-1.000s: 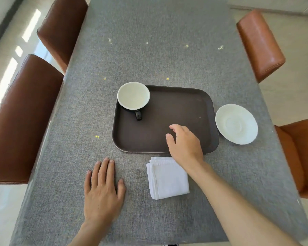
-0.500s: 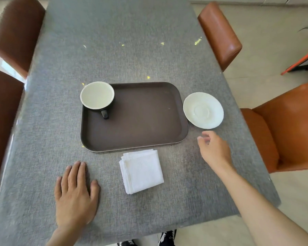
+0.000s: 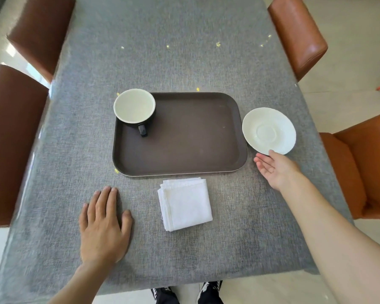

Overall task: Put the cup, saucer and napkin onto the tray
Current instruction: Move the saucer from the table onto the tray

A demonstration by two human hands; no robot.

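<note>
- Cup (image 3: 134,108): black outside, white inside, empty, upright in the tray's ten o'clock corner, handle pointing to six o'clock.
- Tray (image 3: 184,150): dark brown, rounded rectangle.
- Saucer (image 3: 269,131): white, just beside the tray at three o'clock.
- Napkin (image 3: 185,203): white, folded square, at six o'clock of the tray.

Count, head view, single frame.
Tray (image 3: 184,150): 1, dark brown, centre of table.
Cup (image 3: 134,108): 1, in far-left corner of tray.
Saucer (image 3: 269,131): 1, white, on cloth just right of tray.
Napkin (image 3: 185,204): 1, folded, white, near side of tray.
Hands: 2 — left hand (image 3: 103,227), right hand (image 3: 276,170).
Chairs: 4, brown; two left (image 3: 11,132) (image 3: 42,31), two right (image 3: 298,34) (image 3: 364,167).
Shoes: 2, at near table edge (image 3: 165,295) (image 3: 210,291).
</note>
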